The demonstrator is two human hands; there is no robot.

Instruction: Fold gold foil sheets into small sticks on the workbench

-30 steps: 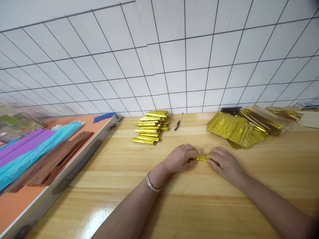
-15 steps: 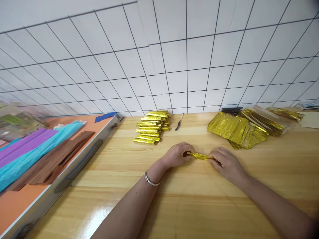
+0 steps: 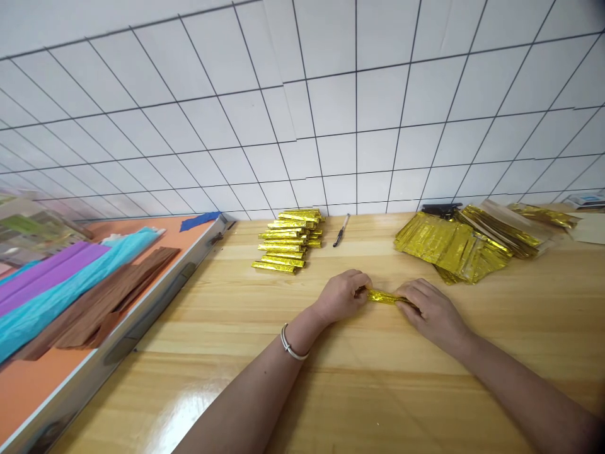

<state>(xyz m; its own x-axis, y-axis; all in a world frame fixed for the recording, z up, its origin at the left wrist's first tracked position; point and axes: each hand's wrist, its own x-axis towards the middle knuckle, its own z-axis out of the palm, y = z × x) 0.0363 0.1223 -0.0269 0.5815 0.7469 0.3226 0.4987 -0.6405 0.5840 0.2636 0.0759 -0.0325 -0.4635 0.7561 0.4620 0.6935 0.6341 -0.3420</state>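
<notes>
A narrow folded strip of gold foil paper [image 3: 382, 296] stretches between my two hands, low over the wooden table [image 3: 359, 378]. My left hand [image 3: 344, 295], with a silver bangle [image 3: 292, 343] on its wrist, is closed on the strip's left end. At the right end, my right hand [image 3: 428, 306] pinches the foil between thumb and fingers. Both ends are partly hidden by the fingers. Beyond my left hand lies a stack of folded gold foil strips [image 3: 286, 243]. A spread pile of flat gold foil sheets [image 3: 447, 249] lies beyond my right hand.
A pen [image 3: 341, 231] lies between the two gold piles. On the left, an orange-surfaced tray [image 3: 28, 403] with a raised edge holds purple [image 3: 57, 271], blue [image 3: 89, 277] and brown crepe paper [image 3: 104, 296]. A black clip [image 3: 440, 208] sits near the tiled wall [image 3: 321, 113].
My left hand has slid slightly right along the strip, so less foil shows between the hands. My right hand has stayed nearly still.
</notes>
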